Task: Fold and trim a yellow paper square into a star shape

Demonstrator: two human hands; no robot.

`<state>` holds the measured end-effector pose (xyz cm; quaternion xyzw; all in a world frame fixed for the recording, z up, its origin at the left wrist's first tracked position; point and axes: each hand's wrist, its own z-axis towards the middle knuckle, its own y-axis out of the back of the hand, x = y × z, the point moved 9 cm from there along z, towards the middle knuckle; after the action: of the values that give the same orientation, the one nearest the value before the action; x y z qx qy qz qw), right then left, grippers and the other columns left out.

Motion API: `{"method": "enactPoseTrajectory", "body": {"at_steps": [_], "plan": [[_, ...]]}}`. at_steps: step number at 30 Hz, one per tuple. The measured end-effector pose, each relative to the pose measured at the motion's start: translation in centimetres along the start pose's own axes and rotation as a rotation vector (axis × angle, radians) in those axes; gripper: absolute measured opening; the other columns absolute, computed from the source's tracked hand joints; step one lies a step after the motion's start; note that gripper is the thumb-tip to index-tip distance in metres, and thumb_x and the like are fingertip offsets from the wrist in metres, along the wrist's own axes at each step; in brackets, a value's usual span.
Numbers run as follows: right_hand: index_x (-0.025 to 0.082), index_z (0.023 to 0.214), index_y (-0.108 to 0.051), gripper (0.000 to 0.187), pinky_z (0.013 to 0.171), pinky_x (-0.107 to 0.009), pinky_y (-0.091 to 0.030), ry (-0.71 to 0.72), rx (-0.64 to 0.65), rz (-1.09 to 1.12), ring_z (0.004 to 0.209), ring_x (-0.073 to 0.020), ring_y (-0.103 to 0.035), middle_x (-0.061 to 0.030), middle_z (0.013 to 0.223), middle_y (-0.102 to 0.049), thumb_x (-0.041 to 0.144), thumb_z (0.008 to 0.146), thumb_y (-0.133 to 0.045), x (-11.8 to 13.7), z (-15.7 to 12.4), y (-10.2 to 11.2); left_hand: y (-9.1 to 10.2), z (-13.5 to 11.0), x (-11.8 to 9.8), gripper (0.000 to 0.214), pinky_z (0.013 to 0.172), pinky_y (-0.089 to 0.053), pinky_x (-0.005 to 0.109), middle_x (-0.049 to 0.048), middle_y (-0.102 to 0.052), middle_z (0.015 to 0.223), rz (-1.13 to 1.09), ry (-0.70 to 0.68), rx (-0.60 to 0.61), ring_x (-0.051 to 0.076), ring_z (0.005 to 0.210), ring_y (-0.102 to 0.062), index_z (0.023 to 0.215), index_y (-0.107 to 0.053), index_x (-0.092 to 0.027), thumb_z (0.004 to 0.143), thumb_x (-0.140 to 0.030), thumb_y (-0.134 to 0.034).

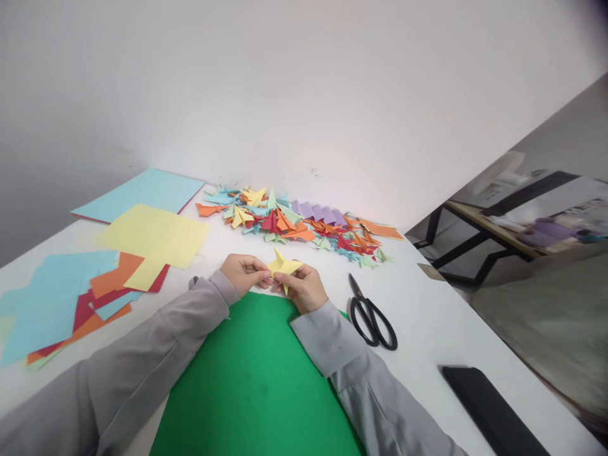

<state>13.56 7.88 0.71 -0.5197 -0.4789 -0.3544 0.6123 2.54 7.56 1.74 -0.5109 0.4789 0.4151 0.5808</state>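
Observation:
Between my two hands is a small folded yellow paper star (pixel 284 265) with pointed tips. My left hand (pixel 244 273) pinches its left side between thumb and fingers. From the right, my right hand (pixel 304 289) grips it, the thumb pressed on its face. Both hands are just above the far edge of a green sheet (pixel 261 373) on the white table. Behind them lies a long pile of folded paper pieces (pixel 285 221) in several colours, with a row of purple ones (pixel 319 212) among them.
Black-handled scissors (pixel 373 316) lie right of my hands, and a black flat object (pixel 491 411) nearer the right edge. Loose coloured paper (pixel 66 285) and yellow sheets (pixel 156 234) spread on the left, with a blue sheet (pixel 142 193) behind. A white wall (pixel 304 95) backs the table.

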Motion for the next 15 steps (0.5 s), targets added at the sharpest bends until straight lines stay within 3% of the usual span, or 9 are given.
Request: {"method": "enactPoseTrajectory", "body": {"at_steps": [4,15], "plan": [[0.016,0.069,-0.065,0.025,0.043,-0.021,-0.047,0.000,-0.011,-0.065,0.049,-0.0105,-0.057,0.0006,0.062,-0.066,0.019,0.046,-0.075,0.0,-0.2,0.2,0.2,0.2,0.1,0.018,0.048,-0.052,0.024,0.0031,-0.062,0.046,-0.025,0.015,-0.022,0.012,0.042,-0.058,0.056,-0.060,-0.008,0.047,-0.017,-0.072],[0.016,0.060,-0.065,0.021,0.041,-0.022,-0.046,0.011,-0.067,-0.017,0.044,-0.0097,-0.055,0.0017,0.055,-0.064,0.018,0.042,-0.076,0.0,0.0,0.7,0.0,0.1,1.0,0.034,0.047,-0.051,0.025,0.0063,-0.063,0.046,-0.151,0.174,0.015,0.017,0.047,-0.061,0.057,-0.053,-0.008,0.039,-0.025,-0.077]]}}
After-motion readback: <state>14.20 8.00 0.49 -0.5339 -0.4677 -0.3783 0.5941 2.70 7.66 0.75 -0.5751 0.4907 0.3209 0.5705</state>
